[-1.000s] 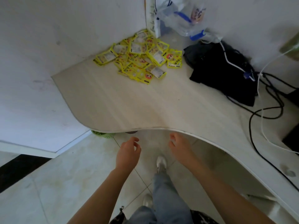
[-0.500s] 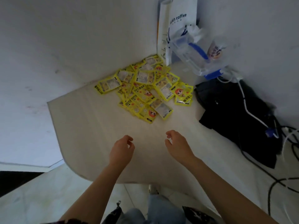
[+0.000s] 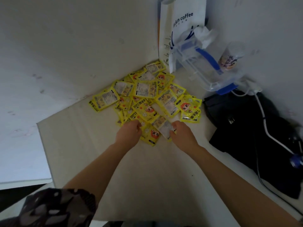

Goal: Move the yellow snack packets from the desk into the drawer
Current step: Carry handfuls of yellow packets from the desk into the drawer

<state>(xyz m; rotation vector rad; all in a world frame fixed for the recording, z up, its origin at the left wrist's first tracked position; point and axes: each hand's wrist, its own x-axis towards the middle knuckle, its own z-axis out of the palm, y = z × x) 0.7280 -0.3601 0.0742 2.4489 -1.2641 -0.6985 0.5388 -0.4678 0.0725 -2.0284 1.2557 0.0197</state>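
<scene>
We note both hands at the near edge of the yellow snack packets [image 3: 144, 95] on the worktop [image 3: 82, 145]: left hand [image 3: 128, 134] fingers curled onto one, right hand [image 3: 182, 133] fingers pinching another.

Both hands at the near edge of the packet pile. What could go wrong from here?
1. The yellow packets overlap loosely; a scoop by the left hand and right hand may drop some.
2. Pushed packets could slide under the black bag.
3. No drawer in view, so carrying comes next.
</scene>
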